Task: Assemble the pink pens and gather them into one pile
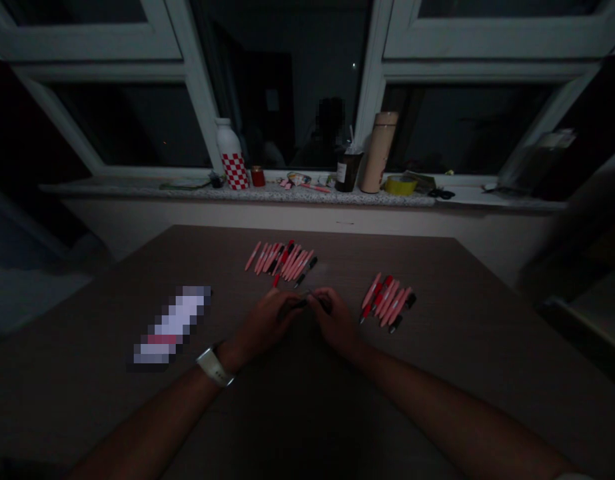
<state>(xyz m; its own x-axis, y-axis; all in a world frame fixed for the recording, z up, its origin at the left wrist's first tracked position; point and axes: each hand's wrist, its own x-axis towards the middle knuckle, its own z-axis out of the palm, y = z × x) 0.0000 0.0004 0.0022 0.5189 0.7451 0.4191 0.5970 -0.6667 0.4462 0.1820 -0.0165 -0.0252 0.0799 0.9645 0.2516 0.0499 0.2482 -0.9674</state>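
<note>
Black pen part [307, 302] — thin, mostly hidden — sat between the fingertips of the left hand [264, 325] and right hand [334, 322], both sets closed on it in a close two-handed pinch, low over the brown tabletop [202, 257]. Pink pens [282, 261] lay just beyond the fingers, more pink pens [387, 300] off to their right.

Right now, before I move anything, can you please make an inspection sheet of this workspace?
Surface: brown table, dim light.
Job's things: two groups of pink pens and, some with black or red parts, lying side by side.
Hands: left hand, with white watch, and right hand both pinch a small dark piece.
Clutter: pixelated object on the table, too blurred to name.
Cables: nothing seen.
Surroundings: windowsill with checkered bottle, tumbler, yellow tape roll.
</note>
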